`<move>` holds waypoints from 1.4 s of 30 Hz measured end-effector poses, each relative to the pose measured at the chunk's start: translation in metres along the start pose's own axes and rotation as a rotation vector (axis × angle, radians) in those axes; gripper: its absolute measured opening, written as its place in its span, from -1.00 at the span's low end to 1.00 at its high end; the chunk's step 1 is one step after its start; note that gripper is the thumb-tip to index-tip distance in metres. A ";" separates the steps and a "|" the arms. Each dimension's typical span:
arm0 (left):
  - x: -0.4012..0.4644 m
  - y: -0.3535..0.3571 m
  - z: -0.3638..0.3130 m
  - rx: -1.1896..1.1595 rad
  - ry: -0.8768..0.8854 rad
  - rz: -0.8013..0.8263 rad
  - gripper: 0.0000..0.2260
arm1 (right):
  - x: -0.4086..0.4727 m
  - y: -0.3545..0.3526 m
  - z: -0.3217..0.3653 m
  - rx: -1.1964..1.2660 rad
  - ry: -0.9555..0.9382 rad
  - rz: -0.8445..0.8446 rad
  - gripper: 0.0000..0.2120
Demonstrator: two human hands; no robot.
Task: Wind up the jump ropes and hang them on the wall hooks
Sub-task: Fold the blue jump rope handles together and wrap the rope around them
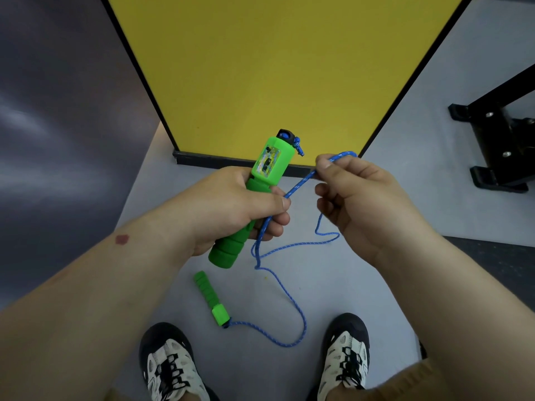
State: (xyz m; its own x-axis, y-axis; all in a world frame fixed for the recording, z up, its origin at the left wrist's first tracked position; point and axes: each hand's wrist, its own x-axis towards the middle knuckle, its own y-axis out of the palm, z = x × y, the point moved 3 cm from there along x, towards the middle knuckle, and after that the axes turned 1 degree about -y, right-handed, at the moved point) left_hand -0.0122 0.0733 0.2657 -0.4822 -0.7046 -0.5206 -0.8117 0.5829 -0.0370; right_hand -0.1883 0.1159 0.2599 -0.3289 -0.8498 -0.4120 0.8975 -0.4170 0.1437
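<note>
At frame centre, the left hand [231,206] grips the green handle [254,198], its long axis tilting up and right, thumb pressing the blue rope [278,250] against it. Just right, the right hand [356,204] pinches a loop of rope. Below both, slack trails down to the second handle [212,299] lying on the floor [405,175], nearer the left hand.

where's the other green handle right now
In the head view the second green handle lies on the grey floor, low and centre-left, below the left hand and just ahead of the left shoe.
</note>
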 end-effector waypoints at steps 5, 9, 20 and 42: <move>0.001 0.000 -0.001 0.015 0.007 -0.006 -0.92 | 0.001 -0.004 0.005 0.043 -0.025 -0.072 -0.89; 0.001 0.000 -0.001 0.013 0.009 -0.010 -0.91 | -0.003 0.002 0.000 0.021 0.034 0.039 -0.93; 0.000 0.000 -0.001 0.023 0.008 -0.004 -0.91 | 0.000 0.000 0.000 0.012 0.005 -0.003 -0.91; 0.001 0.002 -0.001 0.018 0.002 -0.014 -0.90 | 0.003 -0.005 0.002 0.052 0.020 -0.028 -0.95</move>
State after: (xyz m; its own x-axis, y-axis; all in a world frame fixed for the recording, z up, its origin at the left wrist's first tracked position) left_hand -0.0143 0.0729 0.2659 -0.4715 -0.7139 -0.5178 -0.8126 0.5798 -0.0595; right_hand -0.1939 0.1147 0.2594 -0.3471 -0.8312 -0.4343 0.8713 -0.4572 0.1786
